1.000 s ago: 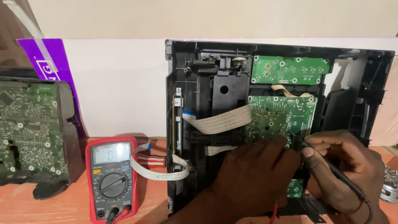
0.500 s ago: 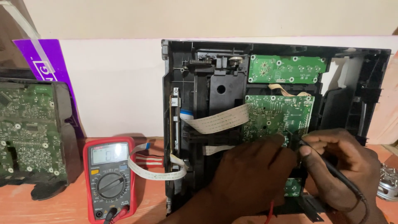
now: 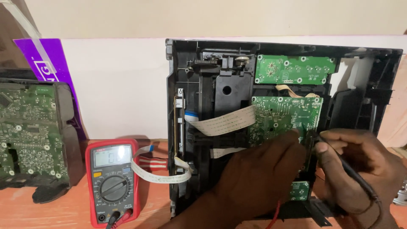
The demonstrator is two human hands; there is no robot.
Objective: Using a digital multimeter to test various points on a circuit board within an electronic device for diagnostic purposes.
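Nothing much had shifted since the earlier frame; both my hands stayed on the one central green circuit board [image 3: 283, 118] inside the upright black chassis [image 3: 203, 127]. My right hand [image 3: 360, 167] pinched a black probe [image 3: 345, 163], its tip at the board's edge. My left hand [image 3: 258, 178] pressed curled fingers on the board; its grip I couldn't tell. One red multimeter [image 3: 112, 180] stood on the surface [image 3: 51, 212].

Red multimeter [image 3: 111, 182] lies flat on wooden table [image 3: 51, 212], display lit, dial mid-body, leads plugged in at bottom. White ribbon cable [image 3: 154, 171] curls just beside its right edge. Second green board [image 3: 25, 131] in dark frame stands upright at far left. Purple box [image 3: 53, 72] leans behind it against white wall panel [image 3: 123, 85].
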